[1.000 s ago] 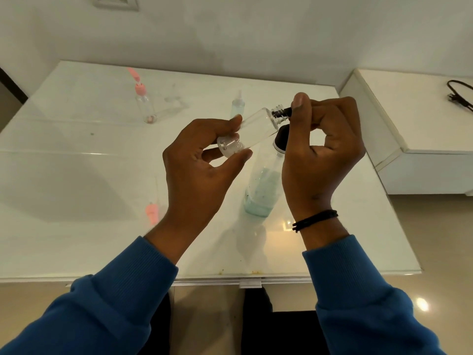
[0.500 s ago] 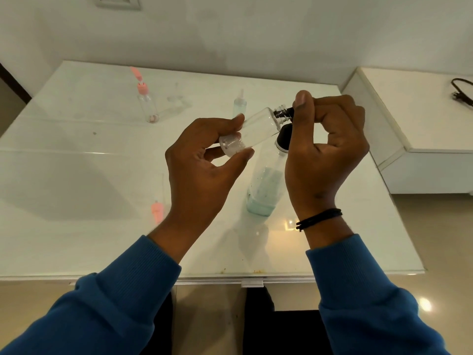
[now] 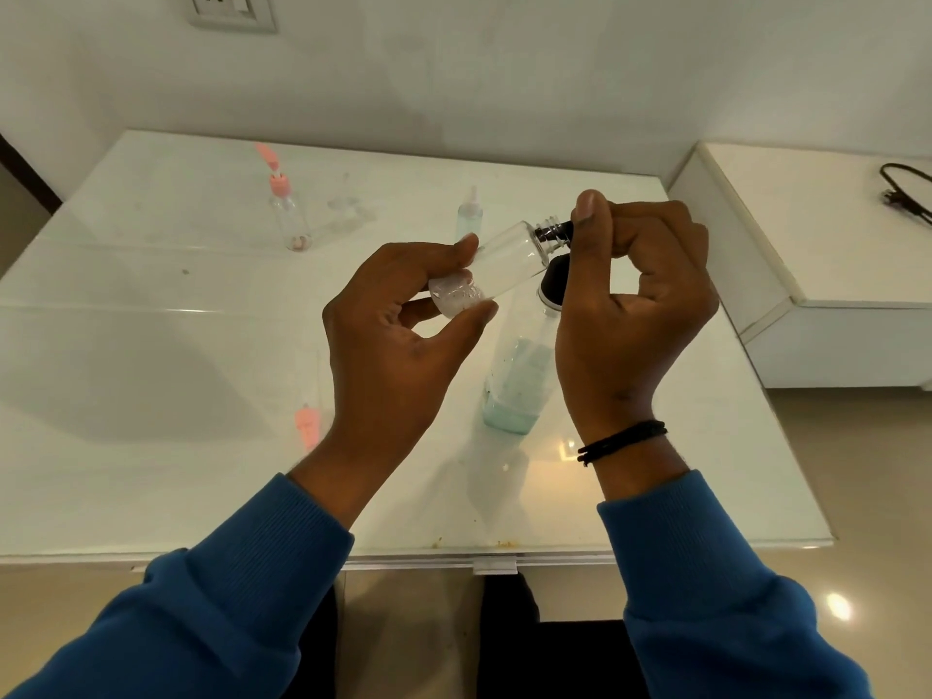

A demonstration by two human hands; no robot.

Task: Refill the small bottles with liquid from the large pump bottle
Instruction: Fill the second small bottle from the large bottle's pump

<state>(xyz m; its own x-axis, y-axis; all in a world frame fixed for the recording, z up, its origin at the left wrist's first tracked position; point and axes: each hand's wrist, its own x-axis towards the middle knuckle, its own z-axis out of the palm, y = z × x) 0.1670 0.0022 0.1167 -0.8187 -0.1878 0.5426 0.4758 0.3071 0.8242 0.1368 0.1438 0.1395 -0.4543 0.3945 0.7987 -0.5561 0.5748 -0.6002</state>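
Note:
My left hand [image 3: 398, 335] grips a small clear bottle [image 3: 504, 259] by its base, tilted with the threaded neck up and to the right. A little foamy liquid sits at its bottom. The black nozzle of the large pump bottle [image 3: 519, 385] reaches into that neck, and my right hand [image 3: 630, 305] curls around the pump head with the thumb up beside the nozzle. The large bottle stands on the white table [image 3: 151, 375], holding pale green liquid low down; my right hand hides much of its black collar.
At the back of the table stand a small bottle with an open pink flip cap [image 3: 287, 214] and a small bottle of pale green liquid [image 3: 470, 219]. A pink cap [image 3: 307, 426] lies left of my left wrist. A low white cabinet [image 3: 827, 274] with a black cable is at right.
Both hands and the small bottle stay nearly in place; the view has shifted slightly. My right thumb sits a bit higher beside the nozzle.

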